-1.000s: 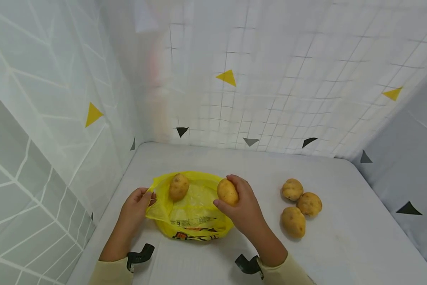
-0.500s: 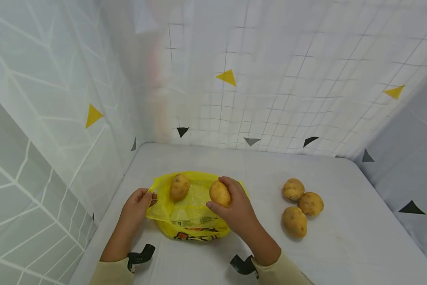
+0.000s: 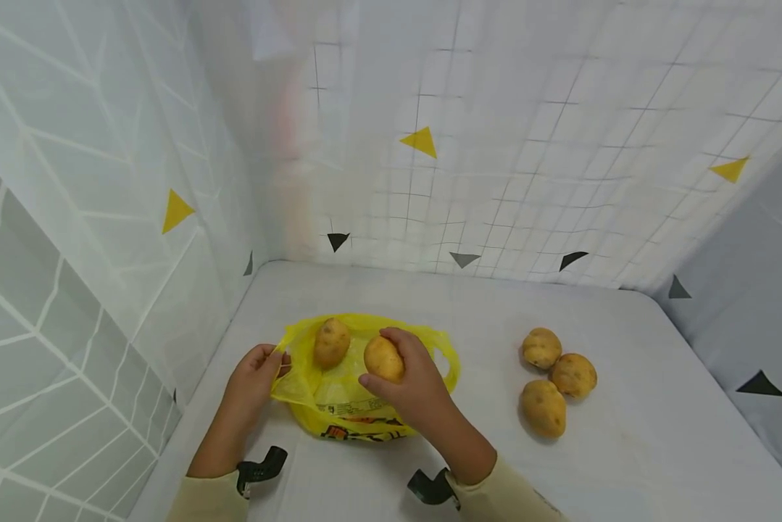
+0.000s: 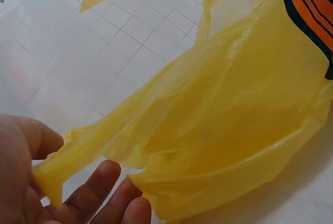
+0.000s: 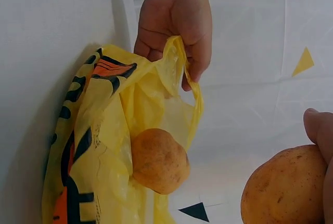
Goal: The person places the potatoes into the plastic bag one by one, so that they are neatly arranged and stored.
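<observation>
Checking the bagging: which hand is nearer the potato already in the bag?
Right. The right hand hovers just beside the bagged potato; the left hand pinches the bag handle farther off.

Three loose potatoes (image 3: 553, 377) lie clustered on the white table (image 3: 625, 449), right side.

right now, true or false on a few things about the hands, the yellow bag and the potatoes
1. The right hand grips a potato over the yellow bag. True.
2. The left hand lies flat on the table. False: it pinches the bag's handle.
3. Three loose potatoes lie on the table to the right. True.
4. The bag holds nothing. False: one potato in the bag already lies there.
</observation>
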`<state>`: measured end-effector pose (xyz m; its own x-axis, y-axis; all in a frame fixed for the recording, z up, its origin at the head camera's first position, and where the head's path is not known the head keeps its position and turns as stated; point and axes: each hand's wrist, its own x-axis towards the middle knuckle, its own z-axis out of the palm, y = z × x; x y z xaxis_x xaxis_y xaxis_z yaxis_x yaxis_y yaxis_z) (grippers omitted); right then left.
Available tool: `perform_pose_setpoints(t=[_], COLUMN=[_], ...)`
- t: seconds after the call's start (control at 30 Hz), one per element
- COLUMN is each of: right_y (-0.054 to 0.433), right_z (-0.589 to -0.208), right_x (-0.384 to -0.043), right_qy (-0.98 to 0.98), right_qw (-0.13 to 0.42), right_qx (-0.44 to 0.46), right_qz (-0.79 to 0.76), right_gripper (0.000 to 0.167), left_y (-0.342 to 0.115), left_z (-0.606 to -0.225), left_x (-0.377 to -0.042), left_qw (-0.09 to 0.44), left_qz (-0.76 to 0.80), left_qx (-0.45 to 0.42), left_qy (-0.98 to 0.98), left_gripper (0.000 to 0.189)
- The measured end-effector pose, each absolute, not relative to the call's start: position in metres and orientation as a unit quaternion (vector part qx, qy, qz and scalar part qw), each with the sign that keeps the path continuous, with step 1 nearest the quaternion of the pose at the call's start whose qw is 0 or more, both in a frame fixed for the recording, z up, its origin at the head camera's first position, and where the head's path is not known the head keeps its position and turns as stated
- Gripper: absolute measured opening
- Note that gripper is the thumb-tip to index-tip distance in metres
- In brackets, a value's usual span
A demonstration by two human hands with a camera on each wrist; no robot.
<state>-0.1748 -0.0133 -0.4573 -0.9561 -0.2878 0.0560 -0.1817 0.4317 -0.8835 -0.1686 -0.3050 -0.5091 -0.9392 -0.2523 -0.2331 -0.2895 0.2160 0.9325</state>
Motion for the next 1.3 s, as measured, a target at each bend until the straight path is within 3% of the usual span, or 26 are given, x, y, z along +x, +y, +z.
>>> perform_pose_setpoints(t=[0.9,1.3], right_y=[-0.046,-0.063], right_z=[-0.487,-0.506], right_x=[-0.178,-0.177], right_qy=[0.841,0.844], right_qw=[0.09,0.096], right_qx=[-0.161,-0.139], right_qz=[-0.509,-0.509], right_gripper=[0.078,0.072], left_y=[-0.303,-0.301], left_z=[-0.503,-0.506], left_x=[-0.17,-0.168], left_qw=[0.011,0.01], left_qz=[0.588,0.587], left_qx=[-0.182,-0.195], left_qy=[0.788,0.786], left_gripper=[0.036,0.034])
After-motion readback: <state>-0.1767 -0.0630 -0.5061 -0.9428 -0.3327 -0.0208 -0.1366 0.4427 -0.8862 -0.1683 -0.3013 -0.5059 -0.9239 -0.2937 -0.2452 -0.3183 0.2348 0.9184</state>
